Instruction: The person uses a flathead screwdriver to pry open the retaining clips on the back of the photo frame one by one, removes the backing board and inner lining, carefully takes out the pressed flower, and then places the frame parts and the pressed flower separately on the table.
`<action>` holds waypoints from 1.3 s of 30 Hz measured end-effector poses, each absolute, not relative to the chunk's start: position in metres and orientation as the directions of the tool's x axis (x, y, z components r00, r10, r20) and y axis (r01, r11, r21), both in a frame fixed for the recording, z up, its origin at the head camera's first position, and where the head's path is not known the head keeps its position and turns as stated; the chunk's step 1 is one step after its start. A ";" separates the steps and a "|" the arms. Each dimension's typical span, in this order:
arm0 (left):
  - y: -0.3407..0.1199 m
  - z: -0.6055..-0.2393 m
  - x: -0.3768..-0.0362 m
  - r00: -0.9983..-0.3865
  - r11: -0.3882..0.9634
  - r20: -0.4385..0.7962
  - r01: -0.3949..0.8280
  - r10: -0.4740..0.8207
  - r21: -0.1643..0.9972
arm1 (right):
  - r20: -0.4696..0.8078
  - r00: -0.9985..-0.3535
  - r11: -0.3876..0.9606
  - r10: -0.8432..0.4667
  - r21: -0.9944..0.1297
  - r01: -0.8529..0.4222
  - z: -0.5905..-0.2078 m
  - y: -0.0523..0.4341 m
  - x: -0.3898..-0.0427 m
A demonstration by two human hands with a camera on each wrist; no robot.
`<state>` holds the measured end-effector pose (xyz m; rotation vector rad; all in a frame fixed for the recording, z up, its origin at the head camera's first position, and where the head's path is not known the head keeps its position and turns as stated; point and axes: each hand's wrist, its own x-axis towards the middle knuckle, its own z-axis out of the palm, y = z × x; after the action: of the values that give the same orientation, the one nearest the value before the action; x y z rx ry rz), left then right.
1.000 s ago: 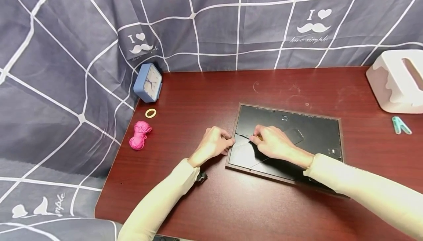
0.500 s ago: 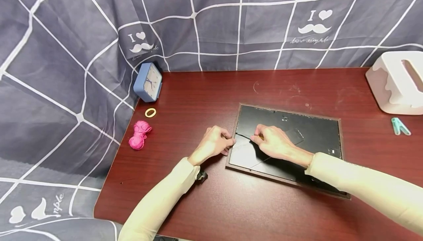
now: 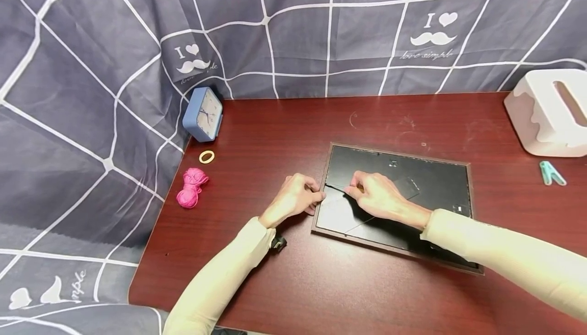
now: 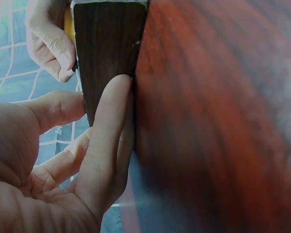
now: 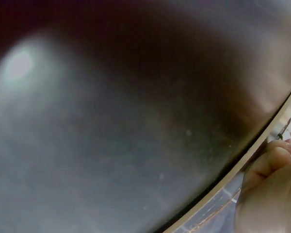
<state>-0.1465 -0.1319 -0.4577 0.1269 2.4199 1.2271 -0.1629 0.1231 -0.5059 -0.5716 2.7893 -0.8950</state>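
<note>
A dark picture frame (image 3: 435, 187) lies face down on the red-brown table (image 3: 284, 136), black backing up. My left hand (image 3: 298, 197) is at the frame's left edge. In the left wrist view its thumb (image 4: 109, 126) and fingers pinch the wooden frame edge (image 4: 109, 43). My right hand (image 3: 373, 195) rests on the backing near that edge and pinches a thin dark tool (image 3: 337, 187) with a yellowish part. The tool's tip reaches the frame's left rim. The right wrist view shows only blurred backing (image 5: 111, 121) and curled fingers (image 5: 271, 184).
A blue clock (image 3: 203, 114), a yellow ring (image 3: 207, 157) and pink yarn (image 3: 191, 188) sit at the table's left. A white box (image 3: 548, 113) and a green clip (image 3: 550, 173) are at the right. A small black object (image 3: 277, 243) lies by my left sleeve. Grey checked cloth hangs behind.
Both hands stay in place on the frame; only the head view has shifted slightly.
</note>
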 end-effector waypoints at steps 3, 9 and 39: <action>-0.131 -0.458 -0.148 -0.906 0.611 -0.322 -0.093 0.276 0.786 | -0.035 -0.917 0.747 -0.398 -0.593 -0.301 -0.505 0.124 -0.163; -0.127 -0.457 -0.150 -0.902 0.615 -0.317 -0.077 0.293 0.785 | -0.056 -0.919 0.759 -0.391 -0.584 -0.287 -0.503 0.126 -0.163; -0.055 -0.455 -0.281 -0.798 0.779 -0.080 0.554 0.598 0.293 | -0.124 -0.974 0.725 -0.188 -0.687 -0.053 -0.418 0.147 -0.122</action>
<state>-0.2814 -0.0552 -0.4545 0.9144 2.8024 0.3828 -0.1218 0.1469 -0.4181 -0.1938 2.7433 -1.0834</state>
